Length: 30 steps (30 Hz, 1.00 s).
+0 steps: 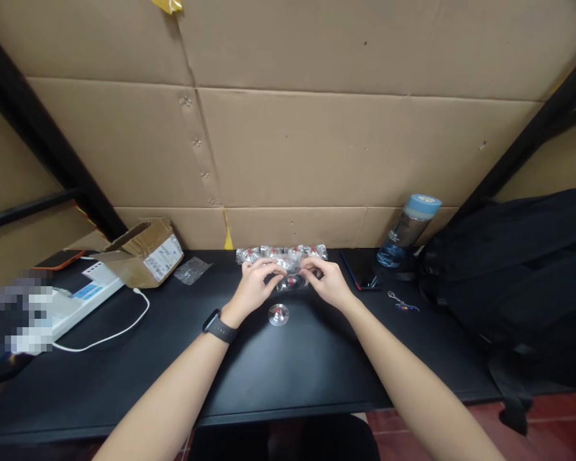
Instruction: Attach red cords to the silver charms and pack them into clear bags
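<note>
Between left hand and right hand — a clear packet (pinched).

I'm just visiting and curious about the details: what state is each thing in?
Left hand: pinching clear wrapper
Right hand: pinching same wrapper
Round clear piece: unwrapped
Back row of packets: wrapped
Cardboard box: open
Bottle: lid on
Phone: screen dark
White cable: visible end loose

wrapped packets partly hidden, backpack cut off at right
</note>
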Motion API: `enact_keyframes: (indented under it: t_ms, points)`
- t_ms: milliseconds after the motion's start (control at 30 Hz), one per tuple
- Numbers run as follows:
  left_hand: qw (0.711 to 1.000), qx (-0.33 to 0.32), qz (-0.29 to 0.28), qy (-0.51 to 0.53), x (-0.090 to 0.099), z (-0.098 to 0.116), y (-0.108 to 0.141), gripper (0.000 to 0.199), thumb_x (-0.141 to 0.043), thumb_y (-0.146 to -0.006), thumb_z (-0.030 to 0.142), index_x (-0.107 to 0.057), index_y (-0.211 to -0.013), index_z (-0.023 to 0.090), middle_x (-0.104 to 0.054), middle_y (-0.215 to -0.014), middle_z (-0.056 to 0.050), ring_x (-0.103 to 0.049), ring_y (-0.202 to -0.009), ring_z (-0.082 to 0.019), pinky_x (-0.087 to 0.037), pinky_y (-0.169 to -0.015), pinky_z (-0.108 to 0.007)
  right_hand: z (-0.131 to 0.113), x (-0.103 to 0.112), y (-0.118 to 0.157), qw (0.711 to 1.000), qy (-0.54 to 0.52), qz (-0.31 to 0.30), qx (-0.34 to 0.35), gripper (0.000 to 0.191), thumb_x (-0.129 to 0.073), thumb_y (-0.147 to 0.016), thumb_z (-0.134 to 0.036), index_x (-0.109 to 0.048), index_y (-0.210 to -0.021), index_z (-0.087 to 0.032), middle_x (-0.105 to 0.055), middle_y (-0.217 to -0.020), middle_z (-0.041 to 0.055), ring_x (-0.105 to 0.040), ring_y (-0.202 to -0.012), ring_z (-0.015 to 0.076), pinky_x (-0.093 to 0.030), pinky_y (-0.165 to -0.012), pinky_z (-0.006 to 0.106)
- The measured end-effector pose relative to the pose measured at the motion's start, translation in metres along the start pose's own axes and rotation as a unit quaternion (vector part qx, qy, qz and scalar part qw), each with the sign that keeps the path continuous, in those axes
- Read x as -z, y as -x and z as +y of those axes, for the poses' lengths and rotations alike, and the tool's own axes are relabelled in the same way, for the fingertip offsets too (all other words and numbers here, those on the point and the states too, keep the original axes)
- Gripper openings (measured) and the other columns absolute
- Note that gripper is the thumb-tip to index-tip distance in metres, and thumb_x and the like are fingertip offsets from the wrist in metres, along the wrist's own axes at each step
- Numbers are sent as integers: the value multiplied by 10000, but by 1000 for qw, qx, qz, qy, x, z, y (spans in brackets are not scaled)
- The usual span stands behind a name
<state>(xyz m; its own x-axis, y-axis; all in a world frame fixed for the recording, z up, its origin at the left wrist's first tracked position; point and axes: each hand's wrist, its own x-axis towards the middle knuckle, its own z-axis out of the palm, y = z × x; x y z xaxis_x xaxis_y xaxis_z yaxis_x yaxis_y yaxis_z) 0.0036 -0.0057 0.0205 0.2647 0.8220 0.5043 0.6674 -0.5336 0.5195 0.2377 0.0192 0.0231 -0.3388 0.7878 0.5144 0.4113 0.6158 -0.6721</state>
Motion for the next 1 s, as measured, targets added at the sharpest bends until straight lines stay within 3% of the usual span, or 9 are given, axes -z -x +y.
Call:
enact_keyframes:
  t_ms: [167,333,467,533,667,767,867,1000]
  points:
    - [999,16,25,37,-2,0,-1,228,-723,-881,314,-733,-1106,279,-759,-1141,-49,-619,-1196,-264,-372,-1095,-468,3,-6,1,998,-67,14,-15,254,-639,-919,-350,-753,-1115,-238,-768,-973,54,-675,-790,204,-508,-694,311]
    - [993,14,51,105,2,-1,-3,225,-725,-874,314,-750,-1090,258,-752,-1164,-57,-695,-1079,-247,-469,-1052,-416,8,-10,0,984,-166,-9,-55,387,-740,-835,-360,-723,-1190,-207,-766,-956,71,-697,-833,212,-536,-709,310]
    - [986,31,53,158,5,0,-4,269,-741,-864,336,-757,-1113,235,-792,-1021,-54,-733,-989,-240,-478,-1069,-411,12,-10,-2,974,-214,-10,-81,420,-780,-801,-378,-737,-1167,-178,-766,-902,71,-697,-790,202,-551,-737,331]
    - [982,50,61,172,5,1,-4,305,-751,-855,347,-757,-1135,226,-800,-974,-57,-723,-1045,-257,-449,-1106,-429,11,-11,-2,971,-222,9,-88,439,-799,-785,-385,-742,-1168,-178,-770,-898,72,-688,-753,195,-551,-724,332]
    - [972,86,99,196,5,1,-6,280,-769,-833,369,-786,-1059,203,-788,-1073,-81,-723,-1047,-265,-479,-1073,-420,3,-12,-2,961,-249,68,-101,415,-848,-732,-405,-777,-1072,-179,-769,-811,70,-674,-690,198,-554,-724,345]
    - [973,76,120,184,6,1,-6,247,-769,-835,374,-800,-1020,213,-791,-1046,-77,-701,-1092,-261,-467,-1073,-413,-1,-11,-3,954,-272,71,-108,458,-857,-717,-417,-771,-1103,-185,-744,-756,44,-661,-674,191,-552,-722,340]
    - [986,54,129,97,5,3,-3,158,-751,-861,365,-814,-968,267,-781,-1069,-63,-651,-1168,-269,-409,-1092,-461,-3,-8,-4,975,-203,41,-84,407,-802,-780,-410,-772,-1127,-200,-740,-794,43,-645,-692,184,-530,-704,326]
    - [989,36,146,-1,3,11,0,101,-733,-883,364,-812,-887,302,-755,-1036,-48,-616,-1161,-273,-354,-1089,-504,-3,-4,-3,996,-77,42,-31,200,-723,-852,-367,-818,-943,-216,-739,-910,76,-643,-798,200,-488,-691,313]
